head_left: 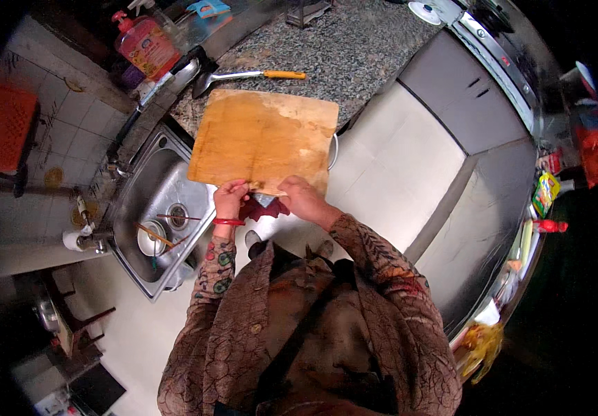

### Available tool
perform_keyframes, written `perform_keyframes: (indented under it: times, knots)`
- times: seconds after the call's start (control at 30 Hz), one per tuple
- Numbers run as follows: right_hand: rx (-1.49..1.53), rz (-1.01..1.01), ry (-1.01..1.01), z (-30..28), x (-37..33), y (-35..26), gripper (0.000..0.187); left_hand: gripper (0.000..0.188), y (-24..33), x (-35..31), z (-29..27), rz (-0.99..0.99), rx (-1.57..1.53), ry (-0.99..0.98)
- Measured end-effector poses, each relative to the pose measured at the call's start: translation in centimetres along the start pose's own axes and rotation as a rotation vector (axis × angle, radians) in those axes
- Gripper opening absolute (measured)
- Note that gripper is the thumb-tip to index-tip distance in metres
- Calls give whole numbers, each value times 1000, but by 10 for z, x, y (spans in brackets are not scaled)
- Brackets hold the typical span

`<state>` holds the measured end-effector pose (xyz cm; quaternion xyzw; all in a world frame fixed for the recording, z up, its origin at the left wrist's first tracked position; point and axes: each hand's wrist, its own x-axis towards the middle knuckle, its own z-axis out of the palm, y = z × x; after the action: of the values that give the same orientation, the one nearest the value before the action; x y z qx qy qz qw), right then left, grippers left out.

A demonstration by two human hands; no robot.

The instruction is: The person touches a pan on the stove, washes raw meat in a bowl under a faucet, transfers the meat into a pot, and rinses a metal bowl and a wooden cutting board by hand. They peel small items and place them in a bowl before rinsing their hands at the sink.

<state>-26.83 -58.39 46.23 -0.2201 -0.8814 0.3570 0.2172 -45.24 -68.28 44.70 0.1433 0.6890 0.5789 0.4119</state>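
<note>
A rectangular wooden cutting board (264, 135) lies ahead of me, darker and wet-looking over much of its face, paler along the far right. My right hand (306, 201) grips its near edge, fingers curled and thumb side on top. At the same edge, further left, my left hand (228, 200) has its fingers closed on the board near a small mark or hole. A red bangle circles that wrist. Beneath the board, between both hands, part of a dark red cloth (266, 210) shows; what holds it is hidden.
To the left is a steel sink (164, 149) containing a white bowl (151, 239) and chopsticks. A spatula with a yellow handle (284, 74) lies behind the board on the speckled counter (354, 48). A pink pump bottle (145, 47) stands at the back left. A stove (496, 55) is far right.
</note>
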Motion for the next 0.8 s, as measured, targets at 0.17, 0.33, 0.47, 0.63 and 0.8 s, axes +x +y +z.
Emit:
perform_keyframes:
  times: [0.17,0.33,0.47,0.63,0.8]
  knots:
    - [1,227,-146,-59,-25,54,16,9,-17,12,62,44,35,-28]
    - [102,222,-130,-82,-3,106,13,8,-14,35,111,129,138,38]
    - [110,145,-187,-102,27,146,14,7,-8,51,142,248,415,169]
    - [49,150,-332,-164,66,186,16,9,-9,64,163,316,623,270]
    - [1,101,-266,-232,147,248,17,12,4,62,166,474,666,321]
